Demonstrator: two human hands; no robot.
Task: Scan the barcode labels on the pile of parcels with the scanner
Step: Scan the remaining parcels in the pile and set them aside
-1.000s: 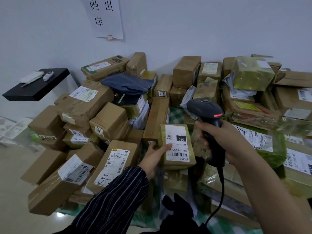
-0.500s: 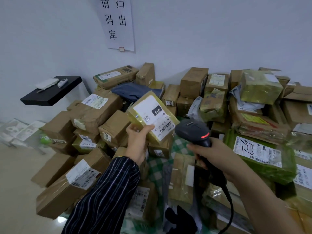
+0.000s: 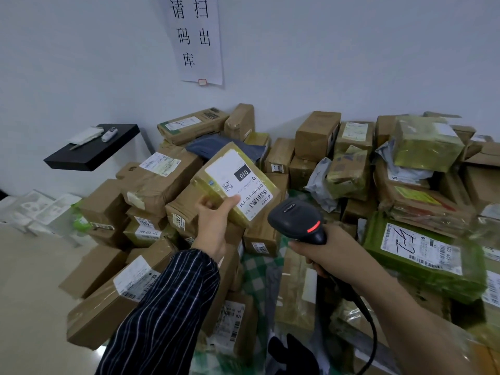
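Note:
My left hand (image 3: 213,226) grips a small parcel (image 3: 216,182) wrapped in yellowish tape and holds it tilted above the pile, its white barcode label (image 3: 240,184) marked 010 facing me. My right hand (image 3: 324,253) grips the handle of a black corded scanner (image 3: 295,219), whose head with a red light sits just below and right of the parcel. A large pile of brown cardboard parcels (image 3: 159,182) with white labels fills the floor against the wall.
A black shelf (image 3: 92,152) with small white items juts from the wall at left. A green-wrapped parcel (image 3: 422,253) with a big label lies at right. A paper sign (image 3: 194,39) hangs on the wall. Bare floor (image 3: 29,280) lies at left.
My left hand has lifted the 010 parcel up and left out of the pile and tilted it. The scanner has dropped lower, under the parcel's right edge.

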